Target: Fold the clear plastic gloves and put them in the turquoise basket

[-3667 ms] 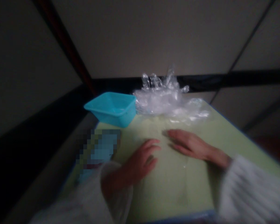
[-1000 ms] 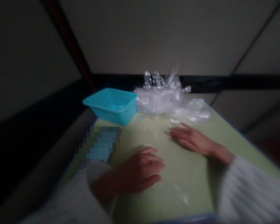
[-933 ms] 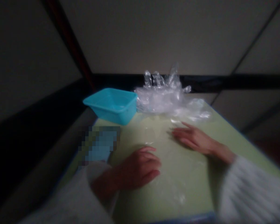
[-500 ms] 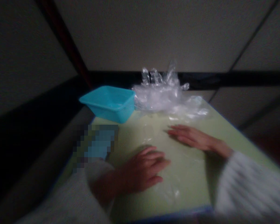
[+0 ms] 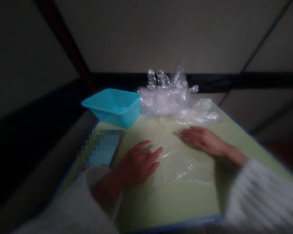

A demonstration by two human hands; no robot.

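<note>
A thin clear plastic sheet or glove lies on the yellow-green tabletop between my hands. At its left edge is my left hand, fingers spread and holding nothing. My right hand rests palm down at its upper right, with the fingers stretched out toward the left. Behind my hands, a crumpled pile of clear plastic gloves sits at the far side of the table, some glove fingers pointing up.
A turquoise plastic basket stands at the far left, beside the pile. Nearer on the left lies a flat, pixelated bluish object. A pale partition wall rises behind the table.
My left hand has moved left and slightly away from me, uncovering more of the plastic. My right hand has shifted slightly right. The plastic's near part now lies farther from the front edge.
</note>
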